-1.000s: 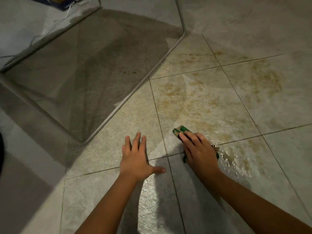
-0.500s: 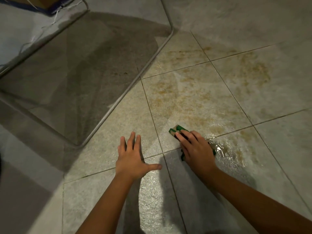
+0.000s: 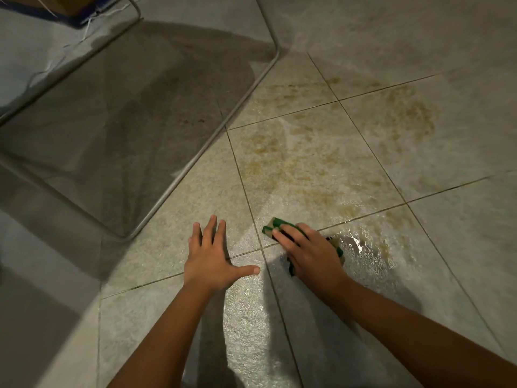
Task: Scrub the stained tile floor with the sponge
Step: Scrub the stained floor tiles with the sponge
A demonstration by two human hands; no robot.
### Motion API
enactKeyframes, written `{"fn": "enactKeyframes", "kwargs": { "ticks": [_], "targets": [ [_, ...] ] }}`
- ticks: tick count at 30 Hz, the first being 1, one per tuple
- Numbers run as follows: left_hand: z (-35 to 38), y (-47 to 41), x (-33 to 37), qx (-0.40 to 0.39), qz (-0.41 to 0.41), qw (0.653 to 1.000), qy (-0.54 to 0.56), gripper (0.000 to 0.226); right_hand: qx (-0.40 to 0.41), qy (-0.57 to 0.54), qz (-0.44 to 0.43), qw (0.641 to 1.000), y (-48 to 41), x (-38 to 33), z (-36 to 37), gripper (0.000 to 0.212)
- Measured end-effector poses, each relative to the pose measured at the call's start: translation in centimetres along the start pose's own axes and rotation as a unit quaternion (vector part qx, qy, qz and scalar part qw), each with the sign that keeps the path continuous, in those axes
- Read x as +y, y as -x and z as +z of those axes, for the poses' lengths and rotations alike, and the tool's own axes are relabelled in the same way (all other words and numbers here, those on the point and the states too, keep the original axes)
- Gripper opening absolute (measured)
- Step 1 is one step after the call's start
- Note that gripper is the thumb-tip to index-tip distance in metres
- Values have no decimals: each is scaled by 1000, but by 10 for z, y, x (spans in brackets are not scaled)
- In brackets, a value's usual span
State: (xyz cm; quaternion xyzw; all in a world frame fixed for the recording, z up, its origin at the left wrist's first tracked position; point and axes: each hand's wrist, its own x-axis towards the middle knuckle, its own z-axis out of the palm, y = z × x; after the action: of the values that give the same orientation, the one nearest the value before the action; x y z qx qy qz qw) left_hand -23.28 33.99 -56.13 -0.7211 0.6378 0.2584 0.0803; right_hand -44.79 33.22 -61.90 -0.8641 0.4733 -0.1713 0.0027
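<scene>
Our left hand (image 3: 212, 259) lies flat at 6 o'clock, fingers spread on the tile floor (image 3: 167, 247). At its 3 o'clock, apart from it, our right hand (image 3: 310, 253) presses the green sponge (image 3: 272, 226) onto wet tile. Brown stains (image 3: 307, 163) spread toward 12 o'clock.

I see a green sponge (image 3: 273, 224) on speckled grey-beige tiles (image 3: 195, 197) with dark grout lines. Yellow-brown stains (image 3: 296, 163) mottle the far right; a blue edge (image 3: 73, 20) shows far left.
</scene>
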Motion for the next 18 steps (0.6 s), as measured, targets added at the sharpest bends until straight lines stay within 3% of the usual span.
{"fn": "enactKeyframes", "kwargs": {
  "ticks": [3,6,10,18],
  "targets": [
    [-1,0,0,0,2,1000,4,131,-38,24,58,997,-4,15,-7,61],
    [-1,0,1,-3,1,1000,3,132,26,39,83,995,14,21,-15,40],
    [1,-1,-1,-1,2,1000,4,132,57,17,142,988,43,-2,-16,42],
    [-4,-5,9,-13,4,1000,-17,126,26,-30,1,999,26,-2,-5,49]
  ]
}}
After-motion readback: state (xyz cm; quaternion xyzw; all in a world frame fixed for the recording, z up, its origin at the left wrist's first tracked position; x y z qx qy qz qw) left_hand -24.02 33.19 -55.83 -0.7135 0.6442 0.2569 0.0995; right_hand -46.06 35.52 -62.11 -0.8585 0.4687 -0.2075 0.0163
